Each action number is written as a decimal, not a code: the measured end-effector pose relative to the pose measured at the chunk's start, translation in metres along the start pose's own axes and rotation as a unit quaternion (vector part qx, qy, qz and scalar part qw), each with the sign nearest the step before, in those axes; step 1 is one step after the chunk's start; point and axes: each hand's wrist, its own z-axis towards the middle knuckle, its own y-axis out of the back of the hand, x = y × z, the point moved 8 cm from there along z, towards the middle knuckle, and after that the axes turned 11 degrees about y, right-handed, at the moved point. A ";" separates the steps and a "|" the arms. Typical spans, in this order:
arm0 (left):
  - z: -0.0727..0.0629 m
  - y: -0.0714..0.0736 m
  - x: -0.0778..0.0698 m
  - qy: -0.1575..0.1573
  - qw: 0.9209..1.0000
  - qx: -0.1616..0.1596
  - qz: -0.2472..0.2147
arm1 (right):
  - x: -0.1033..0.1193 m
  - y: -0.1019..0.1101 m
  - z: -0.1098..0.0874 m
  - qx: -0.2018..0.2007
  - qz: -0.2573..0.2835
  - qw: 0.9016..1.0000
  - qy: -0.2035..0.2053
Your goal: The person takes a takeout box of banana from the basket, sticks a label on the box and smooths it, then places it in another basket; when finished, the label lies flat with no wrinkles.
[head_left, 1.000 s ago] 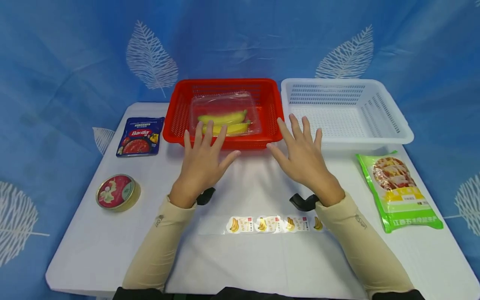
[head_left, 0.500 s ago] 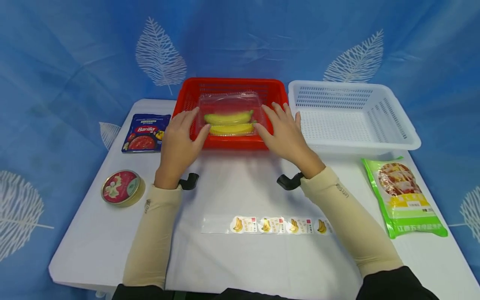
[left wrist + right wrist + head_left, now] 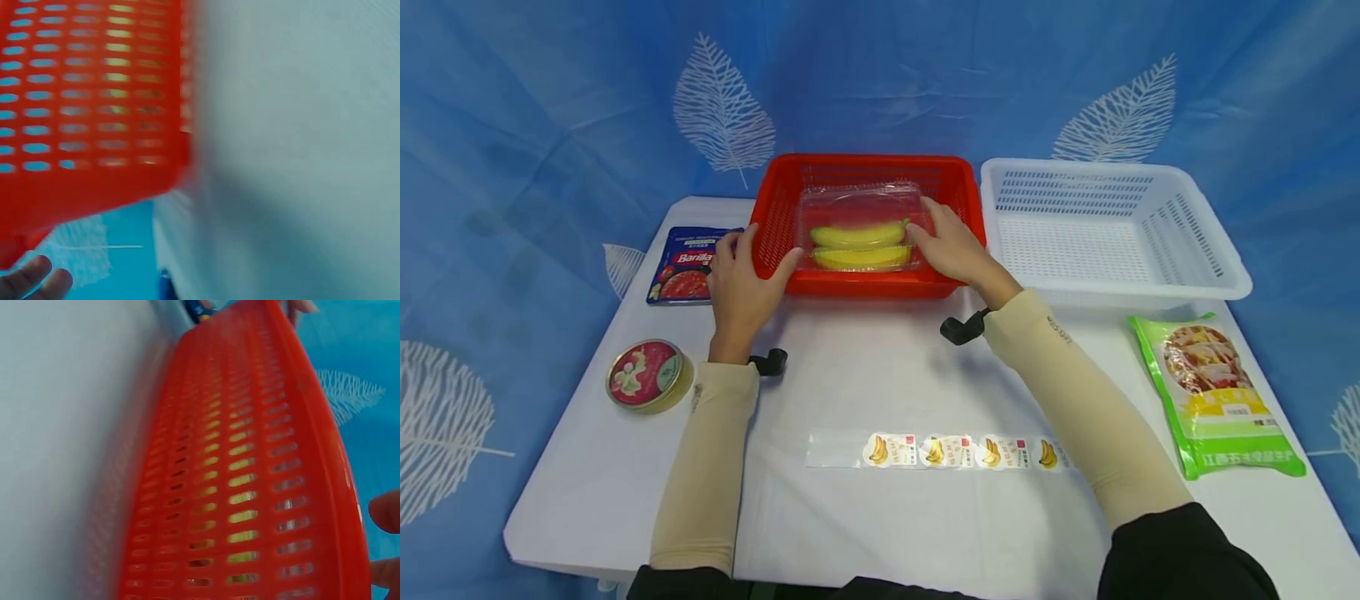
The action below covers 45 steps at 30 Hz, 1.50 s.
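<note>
Table (image 3: 865, 517): white-covered, bearing all items below.
Sleeves: two, beige, with black cuffs at the near edge; left (image 3: 703, 467), right (image 3: 1082, 408).
Label strip (image 3: 943, 451): clear, four banana-printed labels in a row, lying flat; its right end reaches the right sleeve in the head view.
Food bag (image 3: 1221, 400): green and white, pictured front, lying at the right.
Tin (image 3: 643, 375): round, red-topped, gold-sided, at the left.
Left hand (image 3: 745, 287): thumb and fingers wide apart, nothing held; thumb at the front left corner of the red basket, fingers outside its left end. Contact cannot be told.
Pouch (image 3: 683, 271): dark blue, marked Barilla, flat, partly behind the left hand.
Right hand (image 3: 955, 247): over the right part of the red basket, thumb and fingers apart, beside the clear container; whether they touch it cannot be told.
Red basket (image 3: 872, 287): slotted, between the hands.
Clear container (image 3: 865, 200): inside the red basket, holding two yellow bananas (image 3: 862, 258), one behind the other.
White basket (image 3: 1146, 287): slotted, just right of the red one.
Backdrop (image 3: 880, 83): blue, white leaf prints.
</note>
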 end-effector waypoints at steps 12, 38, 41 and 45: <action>0.005 -0.017 0.022 0.030 0.994 0.045 -0.098 | -0.018 -0.007 0.022 0.015 0.097 0.993 -0.058; 0.010 -0.022 0.022 0.037 0.990 0.054 -0.123 | -0.030 -0.012 0.027 0.010 0.151 0.986 -0.076; 0.010 -0.021 0.023 0.036 0.991 0.050 -0.121 | -0.028 -0.011 0.026 0.002 0.153 0.986 -0.070; 0.010 -0.021 0.023 0.037 0.991 0.049 -0.122 | -0.026 -0.010 0.025 -0.014 0.162 0.985 -0.064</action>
